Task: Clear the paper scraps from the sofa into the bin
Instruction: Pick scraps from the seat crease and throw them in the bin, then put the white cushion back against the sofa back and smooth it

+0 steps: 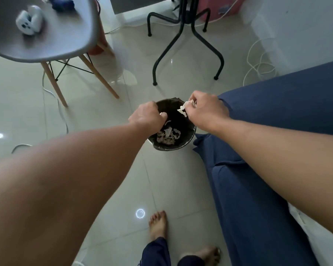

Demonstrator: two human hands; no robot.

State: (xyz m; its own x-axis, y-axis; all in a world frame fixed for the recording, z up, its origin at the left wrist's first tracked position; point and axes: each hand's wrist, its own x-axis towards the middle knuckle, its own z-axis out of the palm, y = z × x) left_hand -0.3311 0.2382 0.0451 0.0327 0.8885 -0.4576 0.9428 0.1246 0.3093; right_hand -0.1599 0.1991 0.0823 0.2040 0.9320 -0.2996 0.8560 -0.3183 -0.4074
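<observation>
A small round bin point(188, 140) with a dark liner stands on the tiled floor beside the blue sofa point(267, 116). Several white paper scraps point(167, 135) lie at its bottom. My left hand point(146, 117) hovers over the bin's left rim, fingers curled down around a bit of white paper that barely shows. Over the right rim, my right hand point(206, 108) pinches a white paper scrap point(182, 109) that dangles above the bin's opening.
A grey chair point(52, 43) with wooden legs stands at the upper left, with a white device and a dark cloth on its seat. A black metal stand point(188, 35) is behind the bin. White cables point(258, 60) trail on the floor. My bare feet are below.
</observation>
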